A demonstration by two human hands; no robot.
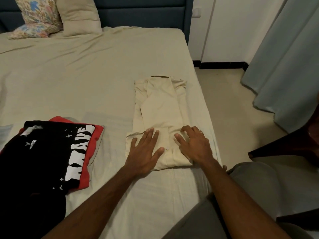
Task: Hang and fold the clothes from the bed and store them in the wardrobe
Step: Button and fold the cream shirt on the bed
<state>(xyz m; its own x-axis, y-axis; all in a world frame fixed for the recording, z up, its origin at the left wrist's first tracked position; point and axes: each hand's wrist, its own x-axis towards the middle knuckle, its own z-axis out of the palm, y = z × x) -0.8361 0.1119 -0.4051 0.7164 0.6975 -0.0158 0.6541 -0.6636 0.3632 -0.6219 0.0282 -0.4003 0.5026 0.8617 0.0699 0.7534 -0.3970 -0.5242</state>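
We press our left hand (pixel 145 150) and right hand (pixel 194 144), fingers spread flat, on the cream garment (pixel 160 107) on the bed (pixel 77 75).

Only readable bit is on the folded black printed t-shirt (pixel 51 152): big white drippy letters, partly cut off, look like "AGE" at one end. The small white logo text is too blurry.

Cream garment (pixel 160 107): matt woven cloth, lightly creased. Bed sheet (pixel 82 75): matt beige cloth, wrinkled. Black T-shirt (pixel 43 152): soft knit, white print looks slightly glossy. Red garment (pixel 94 140) beneath: matt cloth. Curtain (pixel 283 66): smooth blue-grey fabric. Headboard (pixel 138 11): upholstered, possibly velvet.
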